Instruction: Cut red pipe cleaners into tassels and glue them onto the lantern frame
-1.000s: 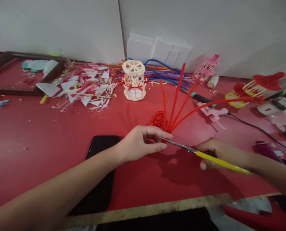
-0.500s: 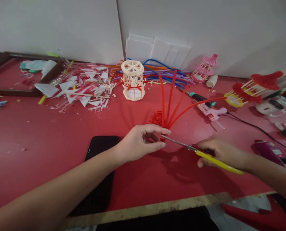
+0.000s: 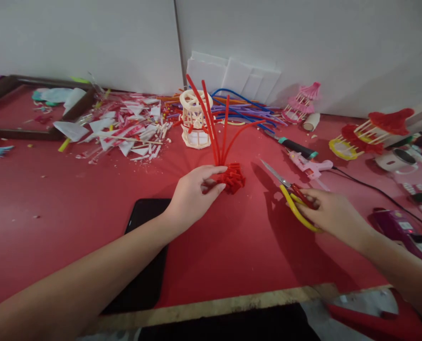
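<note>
Several long red pipe cleaners fan upward from my left hand, whose fingers pinch their lower ends. Right beside those fingertips lies a pile of short red pipe cleaner pieces on the red table. My right hand grips scissors with yellow and dark red handles; the blades look closed and point up and left, apart from the pipe cleaners. Behind the red stems stands a cream lattice tower with red bits around its middle.
A black phone lies partly under my left forearm. Paper and stick scraps spread at the back left beside a dark frame. A pink glue gun, a mug and a red-roofed model sit to the right.
My left hand has moved left and away from me with the pipe cleaners, to the pile of short pieces. The scissors have withdrawn from the stems, and their blades now point more upward.
</note>
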The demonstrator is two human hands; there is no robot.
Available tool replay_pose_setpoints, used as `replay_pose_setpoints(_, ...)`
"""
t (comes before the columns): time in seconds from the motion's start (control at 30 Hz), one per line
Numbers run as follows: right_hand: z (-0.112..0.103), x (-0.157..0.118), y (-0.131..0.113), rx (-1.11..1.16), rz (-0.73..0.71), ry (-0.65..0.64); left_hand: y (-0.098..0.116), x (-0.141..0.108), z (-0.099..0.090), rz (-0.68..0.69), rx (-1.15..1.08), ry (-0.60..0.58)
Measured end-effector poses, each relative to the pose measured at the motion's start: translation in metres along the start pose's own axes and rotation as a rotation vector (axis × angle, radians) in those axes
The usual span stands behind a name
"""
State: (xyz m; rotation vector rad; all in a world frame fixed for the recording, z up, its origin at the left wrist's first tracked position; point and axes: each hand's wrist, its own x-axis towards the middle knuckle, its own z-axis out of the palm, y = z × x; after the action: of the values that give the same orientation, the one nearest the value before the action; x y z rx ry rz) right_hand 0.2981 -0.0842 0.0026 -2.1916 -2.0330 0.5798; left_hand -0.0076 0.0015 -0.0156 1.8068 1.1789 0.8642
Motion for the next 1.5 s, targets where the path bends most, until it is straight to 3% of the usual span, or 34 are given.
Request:
replay_pose_setpoints(0.07, 0.001, 0.001, -0.005, -0.172, 0.021, 0.109, -0.002, 0.002, 0.000, -0.012, 0.012, 0.023)
replay_pose_setpoints(0.27, -0.007, 0.007, -0.025, -0.303, -0.122, 0.173, -0.006, 0.004, -0.001, -0.004, 0.003, 0.005)
replay_pose_setpoints(0.43, -0.002, 0.021, -0.071, 0.090, -0.270, 0.317, -0.006, 0.005, -0.001, -0.013, -0.055, 0.002)
replay_pose_setpoints(0.6, 0.029, 0.042, -0.102, 0.274, -0.482, 0.404, -0.003, 0.005, -0.002, 0.005, -0.100, -0.008)
replay_pose_setpoints(0.73, 0.051, 0.051, -0.099, 0.254, -0.574, 0.522, -0.003, 0.003, -0.002, 0.030, -0.178, -0.013)
replay_pose_setpoints(0.9, 0.057, 0.052, -0.095, 0.214, -0.595, 0.581, -0.006, 0.002, -0.001, 0.012, -0.226, -0.039)
replay_pose_setpoints(1.23, 0.063, 0.052, -0.107, 0.181, -0.639, 0.457, -0.008, 0.001, 0.000, 0.046, -0.120, -0.083)
replay_pose_setpoints(1.5, 0.062, 0.054, -0.106, 0.193, -0.586, 0.507, -0.007, 0.001, 0.000, 0.031, -0.238, -0.076)
